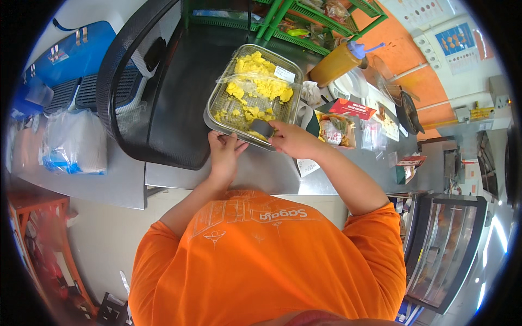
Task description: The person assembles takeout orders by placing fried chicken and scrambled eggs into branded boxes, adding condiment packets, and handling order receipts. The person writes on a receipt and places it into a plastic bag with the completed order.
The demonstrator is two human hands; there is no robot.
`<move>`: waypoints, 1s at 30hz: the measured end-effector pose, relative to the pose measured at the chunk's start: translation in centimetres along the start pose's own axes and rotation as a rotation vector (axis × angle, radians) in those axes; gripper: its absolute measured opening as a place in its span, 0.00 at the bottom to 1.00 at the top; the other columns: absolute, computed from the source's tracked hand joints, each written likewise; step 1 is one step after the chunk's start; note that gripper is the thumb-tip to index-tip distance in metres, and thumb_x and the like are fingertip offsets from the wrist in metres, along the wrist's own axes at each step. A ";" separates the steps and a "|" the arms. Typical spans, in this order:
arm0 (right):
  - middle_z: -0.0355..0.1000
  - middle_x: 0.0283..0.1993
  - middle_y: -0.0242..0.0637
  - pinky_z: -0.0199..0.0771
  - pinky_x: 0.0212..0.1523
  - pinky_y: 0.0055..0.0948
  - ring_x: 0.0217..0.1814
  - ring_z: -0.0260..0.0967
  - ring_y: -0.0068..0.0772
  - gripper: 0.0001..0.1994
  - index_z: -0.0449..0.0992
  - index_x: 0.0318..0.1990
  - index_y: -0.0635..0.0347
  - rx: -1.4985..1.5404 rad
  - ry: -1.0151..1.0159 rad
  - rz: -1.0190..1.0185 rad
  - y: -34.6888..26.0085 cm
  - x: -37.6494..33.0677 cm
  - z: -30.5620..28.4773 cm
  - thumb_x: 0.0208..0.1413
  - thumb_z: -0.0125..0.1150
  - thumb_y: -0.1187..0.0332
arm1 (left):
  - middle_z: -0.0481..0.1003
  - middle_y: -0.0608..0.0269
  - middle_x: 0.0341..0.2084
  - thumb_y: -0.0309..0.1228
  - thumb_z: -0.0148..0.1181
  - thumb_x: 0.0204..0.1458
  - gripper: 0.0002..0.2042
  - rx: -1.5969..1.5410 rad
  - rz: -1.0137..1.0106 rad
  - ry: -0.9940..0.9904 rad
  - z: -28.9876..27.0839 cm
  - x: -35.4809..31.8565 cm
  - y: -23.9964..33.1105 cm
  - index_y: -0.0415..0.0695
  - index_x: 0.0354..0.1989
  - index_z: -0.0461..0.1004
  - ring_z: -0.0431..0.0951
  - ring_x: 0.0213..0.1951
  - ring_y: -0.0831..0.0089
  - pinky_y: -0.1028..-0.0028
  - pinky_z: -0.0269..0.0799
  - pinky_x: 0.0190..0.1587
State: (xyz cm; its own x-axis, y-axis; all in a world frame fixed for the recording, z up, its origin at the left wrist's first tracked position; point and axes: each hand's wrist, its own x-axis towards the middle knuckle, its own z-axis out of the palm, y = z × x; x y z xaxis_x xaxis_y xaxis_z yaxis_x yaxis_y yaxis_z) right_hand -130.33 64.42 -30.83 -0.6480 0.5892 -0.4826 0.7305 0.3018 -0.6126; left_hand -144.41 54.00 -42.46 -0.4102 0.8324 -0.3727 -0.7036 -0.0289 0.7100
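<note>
A clear plastic tray (215, 120) holds crumbled yellow scrambled egg (255, 68), heaped toward the far side with loose bits nearer me. Clear plastic film (239, 80) lies bunched across the tray's middle. My right hand (291, 139) is closed on a small dark grey scoop-like tool (262, 128), which dips into the near right part of the tray. At the tray's near left corner, my left hand (224, 148) pinches the rim between thumb and fingers.
The tray stands by a black mesh-sided bin (182, 103) on a steel counter (179, 176). To the right are a sauce bottle (334, 65) with a blue cap, a white scale (349, 84) and a red box (353, 108). Green racks (304, 41) stand behind; bagged packages (75, 141) sit left.
</note>
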 end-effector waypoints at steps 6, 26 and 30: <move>0.67 0.24 0.34 0.54 0.17 0.18 0.17 0.56 0.19 0.09 0.68 0.41 0.64 0.809 -0.184 0.101 -1.1 2.5 -0.9 0.57 0.54 0.69 | 0.64 0.58 0.44 0.21 0.48 0.58 0.16 0.185 0.105 -0.163 1.4 -1.9 -0.2 0.43 0.50 0.51 0.73 0.44 0.72 0.69 0.74 0.48; 0.64 0.23 0.31 0.50 0.15 0.15 0.11 0.47 0.12 0.04 0.66 0.34 0.53 1.846 -0.066 -0.176 5.8 -2.6 0.3 0.61 0.49 0.66 | 0.70 0.50 0.42 0.31 0.55 0.57 0.13 1.027 0.491 -0.123 -4.7 1.5 -1.1 0.36 0.44 0.64 0.71 0.46 0.64 0.68 0.65 0.50; 0.64 0.23 0.30 0.49 0.15 0.14 0.10 0.45 0.10 0.04 0.67 0.34 0.50 1.874 0.105 -0.287 10.7 -9.9 -1.4 0.61 0.49 0.66 | 0.74 0.53 0.45 0.34 0.54 0.58 0.17 1.091 0.212 -0.334 -4.3 1.4 1.7 0.35 0.51 0.67 0.75 0.43 0.67 0.70 0.68 0.48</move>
State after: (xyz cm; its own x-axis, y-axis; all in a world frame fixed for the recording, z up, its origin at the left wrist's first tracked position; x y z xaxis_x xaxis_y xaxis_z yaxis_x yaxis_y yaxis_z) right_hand -115.86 62.86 -31.76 -0.6243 0.7345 -0.2661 -0.5707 -0.6614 -0.4867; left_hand -148.68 52.75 -44.38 -0.1722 0.9772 -0.1240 0.3015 0.1721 0.9378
